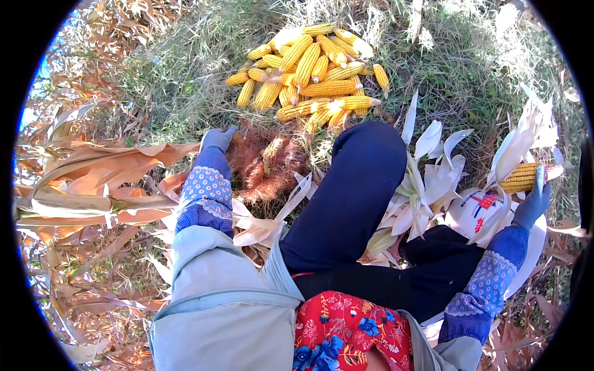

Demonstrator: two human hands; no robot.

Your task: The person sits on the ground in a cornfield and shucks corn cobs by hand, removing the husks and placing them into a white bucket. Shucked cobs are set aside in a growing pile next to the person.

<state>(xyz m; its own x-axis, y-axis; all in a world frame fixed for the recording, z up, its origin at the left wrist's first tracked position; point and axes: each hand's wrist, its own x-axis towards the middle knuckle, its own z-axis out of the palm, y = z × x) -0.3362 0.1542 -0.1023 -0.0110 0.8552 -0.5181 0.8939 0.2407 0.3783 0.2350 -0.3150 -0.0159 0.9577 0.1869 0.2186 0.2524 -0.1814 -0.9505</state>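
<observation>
My right hand (533, 199), in a grey glove, grips a yellow corn cob (519, 178) at the far right, with pale husk leaves (526, 132) peeled back beside it. The cob is above a white sack (468, 215) with red and blue print. My left hand (219, 139), gloved in grey too, rests at the edge of a heap of reddish-brown corn silk (264, 162); its thumb and fingers are partly spread, and whether it touches the silk is unclear. Ahead of my knee lies a pile of husked yellow corn cobs (308, 69) on the grass.
Dry corn stalks and leaves (97, 199) lie at the left. Stripped pale husks (427, 181) lie right of my bent knee (366, 157), and more husks (269, 227) are left of it. One cob (381, 79) sits at the pile's right edge.
</observation>
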